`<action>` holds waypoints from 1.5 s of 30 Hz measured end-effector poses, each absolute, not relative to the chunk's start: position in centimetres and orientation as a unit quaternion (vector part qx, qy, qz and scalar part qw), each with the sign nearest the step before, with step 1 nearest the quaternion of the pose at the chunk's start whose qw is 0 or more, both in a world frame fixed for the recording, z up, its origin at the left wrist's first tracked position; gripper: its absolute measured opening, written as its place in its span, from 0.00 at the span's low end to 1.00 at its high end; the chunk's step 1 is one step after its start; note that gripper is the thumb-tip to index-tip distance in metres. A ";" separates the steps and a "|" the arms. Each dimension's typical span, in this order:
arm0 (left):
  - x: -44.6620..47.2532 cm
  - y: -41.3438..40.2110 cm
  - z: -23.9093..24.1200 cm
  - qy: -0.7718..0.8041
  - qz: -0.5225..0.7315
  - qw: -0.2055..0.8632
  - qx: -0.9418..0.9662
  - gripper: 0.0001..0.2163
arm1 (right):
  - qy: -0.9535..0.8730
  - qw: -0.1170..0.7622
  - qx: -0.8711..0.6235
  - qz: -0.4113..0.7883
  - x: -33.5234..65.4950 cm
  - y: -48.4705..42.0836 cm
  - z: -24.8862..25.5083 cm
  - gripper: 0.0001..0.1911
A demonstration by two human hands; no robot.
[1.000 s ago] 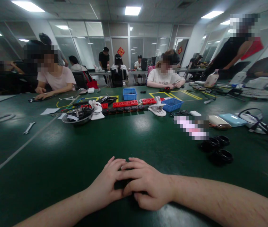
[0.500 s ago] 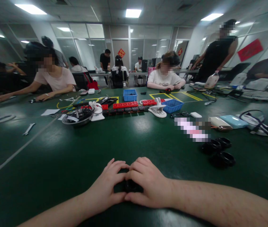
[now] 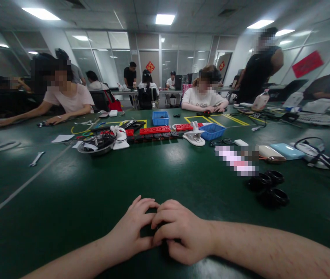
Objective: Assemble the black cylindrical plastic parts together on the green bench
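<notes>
My left hand (image 3: pixel 135 224) and my right hand (image 3: pixel 182 232) meet low in the middle of the head view, just above the green table (image 3: pixel 95 205). Their curled fingers close around a small black round part, almost wholly hidden behind the fingers. My left thumb and fingers rest at its left side. The right fingers bend over it from the right, with the thumb tucked below. Off to the right stand several black ring-shaped parts (image 3: pixel 275 197), apart from both hands.
Across the table lie red power strips (image 3: pixel 154 130), blue bins (image 3: pixel 213 131), a bowl of cables (image 3: pixel 95 149) and a white clip stand (image 3: pixel 194 135). A wrench (image 3: pixel 37 159) lies at left. Power banks (image 3: pixel 287 150) lie at right. Other people sit and stand beyond.
My right hand has shifted and curled over the black part, its thumb drawn down and under, so the part is now more hidden. My left hand stays nearly still.
</notes>
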State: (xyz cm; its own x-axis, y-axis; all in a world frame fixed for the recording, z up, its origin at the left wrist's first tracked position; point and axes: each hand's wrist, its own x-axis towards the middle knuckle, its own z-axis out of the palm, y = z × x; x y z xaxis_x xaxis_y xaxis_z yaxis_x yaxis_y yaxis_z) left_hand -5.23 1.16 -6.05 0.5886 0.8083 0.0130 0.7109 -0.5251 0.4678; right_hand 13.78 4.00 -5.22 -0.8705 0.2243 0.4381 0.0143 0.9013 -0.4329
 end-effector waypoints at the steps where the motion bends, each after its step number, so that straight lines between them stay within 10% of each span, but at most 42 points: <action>1: -5.2 1.1 -6.1 0.438 0.117 0.211 0.866 0.09 | -0.943 0.249 -0.062 0.212 13.8 4.0 -5.3 0.11; 18: -5.4 1.2 -6.7 0.441 0.128 0.204 0.865 0.24 | -0.929 0.302 -0.115 0.179 13.9 3.0 -4.1 0.21; 28: -5.5 1.2 -6.2 0.424 0.138 0.219 0.868 0.20 | -0.937 0.196 -0.262 0.125 13.3 3.2 -5.0 0.21; 45: -5.3 1.3 -6.3 0.431 0.135 0.222 0.864 0.13 | -0.966 0.166 -0.092 0.176 13.4 4.1 -4.4 0.13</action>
